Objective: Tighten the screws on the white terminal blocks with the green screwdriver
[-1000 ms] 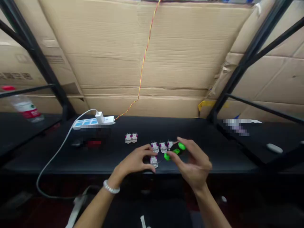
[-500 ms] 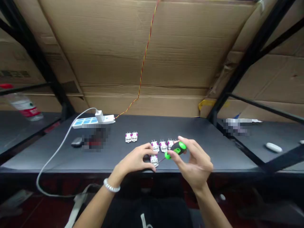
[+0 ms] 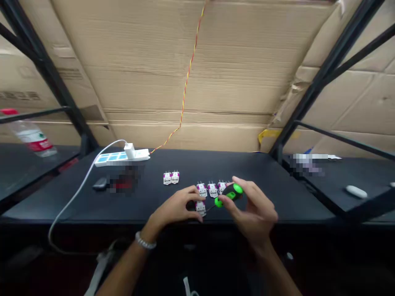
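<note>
My left hand (image 3: 174, 207) pinches a small white terminal module with magenta parts (image 3: 200, 208) between thumb and fingers, close to the table's front edge. My right hand (image 3: 251, 205) is closed around a black-and-green screwdriver handle (image 3: 230, 195). Its thin shaft points left and down toward the held module, and its tip is hidden by my left hand. Just beyond my hands, several matching modules (image 3: 212, 190) stand in a row, the rightmost partly behind the handle. A pair of the same modules (image 3: 171, 178) sits further left.
The black tabletop (image 3: 262, 201) carries a white power strip (image 3: 121, 157) with a plugged-in charger and a white cable running forward. Blurred items lie beside it. A water bottle (image 3: 31, 137) stands at far left, a white oval object (image 3: 356, 191) at right. Cardboard and black metal bars surround the table.
My hands, the screwdriver and the held module stay almost where they were. The view has shifted only slightly.
</note>
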`<state>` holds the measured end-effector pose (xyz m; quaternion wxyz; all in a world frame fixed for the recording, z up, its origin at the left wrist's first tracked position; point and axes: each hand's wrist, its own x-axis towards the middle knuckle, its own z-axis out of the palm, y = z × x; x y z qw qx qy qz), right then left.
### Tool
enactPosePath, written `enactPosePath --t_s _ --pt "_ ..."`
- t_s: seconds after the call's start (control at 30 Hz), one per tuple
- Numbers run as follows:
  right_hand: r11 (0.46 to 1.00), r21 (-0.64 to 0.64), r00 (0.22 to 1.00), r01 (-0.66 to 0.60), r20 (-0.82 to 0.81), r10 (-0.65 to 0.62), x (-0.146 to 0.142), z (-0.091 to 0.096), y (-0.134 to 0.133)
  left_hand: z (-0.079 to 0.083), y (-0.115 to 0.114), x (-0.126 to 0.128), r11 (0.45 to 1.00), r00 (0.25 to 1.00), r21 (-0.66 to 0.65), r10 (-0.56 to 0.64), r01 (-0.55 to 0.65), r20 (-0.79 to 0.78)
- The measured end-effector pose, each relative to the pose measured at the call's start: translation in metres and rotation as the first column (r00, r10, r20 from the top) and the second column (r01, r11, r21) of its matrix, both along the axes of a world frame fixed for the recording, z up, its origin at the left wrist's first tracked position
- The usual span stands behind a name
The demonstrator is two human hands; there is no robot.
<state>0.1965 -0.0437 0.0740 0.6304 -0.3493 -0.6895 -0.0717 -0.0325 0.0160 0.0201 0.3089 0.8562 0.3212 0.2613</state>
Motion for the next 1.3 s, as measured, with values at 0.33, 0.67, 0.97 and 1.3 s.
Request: enactPosePath --t_s 0.33,0.67,0.97,1.3 --pt "1.0 -0.003 1.0 0.005 -0.011 -0.005 0.0007 -0.0027 0.0012 -0.0027 0.0015 0.0001 1.0 1.0 0.001 -0.005 0.005 0.012" --pt "1.0 0.002 1.0 0.001 -0.015 -0.001 0.0006 -0.0035 0.0021 -0.0027 0.0016 -0.0003 1.0 1.0 -0.007 -0.009 0.009 0.016" --pt "1.0 0.016 1.0 0.018 -0.015 -0.017 0.0 -0.0016 0.0014 -0.0022 0.0011 -0.0001 1.0 1.0 -0.002 -0.01 0.01 0.028" --pt "1.0 0.005 1.0 0.004 -0.03 -0.004 0.0013 -0.0065 0.0037 -0.0024 0.001 -0.0005 1.0 1.0 -0.001 -0.003 0.003 0.028"
